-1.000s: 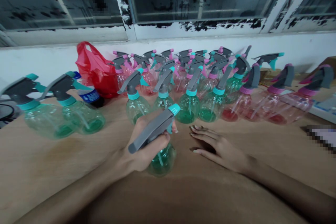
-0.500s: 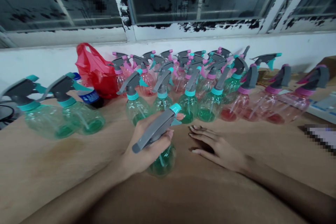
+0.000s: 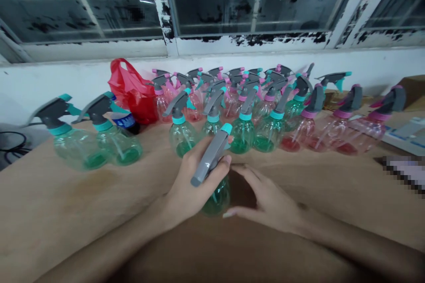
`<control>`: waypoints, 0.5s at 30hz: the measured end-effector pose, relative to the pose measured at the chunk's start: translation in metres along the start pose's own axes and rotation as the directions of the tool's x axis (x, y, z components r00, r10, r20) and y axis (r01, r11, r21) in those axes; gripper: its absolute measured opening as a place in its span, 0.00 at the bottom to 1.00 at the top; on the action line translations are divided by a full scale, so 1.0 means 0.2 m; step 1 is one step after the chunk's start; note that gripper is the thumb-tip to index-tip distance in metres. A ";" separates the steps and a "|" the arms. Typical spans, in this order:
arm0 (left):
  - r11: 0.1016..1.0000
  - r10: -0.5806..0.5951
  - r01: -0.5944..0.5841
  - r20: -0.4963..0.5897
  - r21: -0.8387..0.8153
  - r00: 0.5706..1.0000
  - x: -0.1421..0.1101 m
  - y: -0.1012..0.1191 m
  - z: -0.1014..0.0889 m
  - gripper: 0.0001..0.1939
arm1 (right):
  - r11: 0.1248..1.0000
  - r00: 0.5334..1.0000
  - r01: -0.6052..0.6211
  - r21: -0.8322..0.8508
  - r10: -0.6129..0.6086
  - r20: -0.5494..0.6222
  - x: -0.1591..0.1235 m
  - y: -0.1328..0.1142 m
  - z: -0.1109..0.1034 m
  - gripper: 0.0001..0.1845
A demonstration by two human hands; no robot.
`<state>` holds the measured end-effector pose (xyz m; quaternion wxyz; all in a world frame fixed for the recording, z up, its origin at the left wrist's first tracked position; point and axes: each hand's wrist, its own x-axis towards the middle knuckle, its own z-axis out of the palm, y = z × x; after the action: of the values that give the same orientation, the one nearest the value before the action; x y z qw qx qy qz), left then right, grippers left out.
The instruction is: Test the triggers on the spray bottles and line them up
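Note:
My left hand is wrapped round the neck of a green spray bottle, its grey trigger head with a teal nozzle showing above my fingers. The bottle stands upright on the table, with green liquid low inside. Close by on its right, my right hand is open, thumb and fingers apart around the bottle's side; whether the fingertips touch it I cannot tell. Just beyond, a row of green spray bottles with teal collars runs into pink spray bottles on the right.
Two green spray bottles stand at the left. Behind them are a red plastic bag and a dark bottle with a blue label. More spray bottles crowd the wall. A blurred phone-like object lies on the table at right.
My right hand has come in from the right to the held bottle, its thumb and fingers spread wider. The left hand keeps its hold, and the whole view has shifted slightly.

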<state>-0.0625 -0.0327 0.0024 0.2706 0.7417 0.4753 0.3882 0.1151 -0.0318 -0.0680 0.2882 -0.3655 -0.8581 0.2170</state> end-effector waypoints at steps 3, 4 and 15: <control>0.999 0.001 0.000 -0.002 0.046 1.000 -0.03 0.00 -0.03 0.09 | 0.998 0.998 0.041 0.037 -0.040 -0.044 0.08 -0.13 0.04 0.40; 0.999 0.006 -0.006 -0.007 0.048 1.000 -0.04 -0.01 -0.04 0.10 | 0.998 0.997 0.048 0.048 -0.046 -0.057 0.11 -0.16 0.06 0.40; 0.980 -0.043 0.063 -0.107 0.188 0.993 -0.27 -0.21 -0.41 0.26 | 0.997 0.997 0.069 0.024 -0.068 -0.042 0.37 -0.43 0.30 0.37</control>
<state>-0.1646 -0.0615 -0.0027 0.1839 0.7304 0.5433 0.3708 -0.0092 -0.0397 -0.0376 0.3178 -0.3366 -0.8610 0.2105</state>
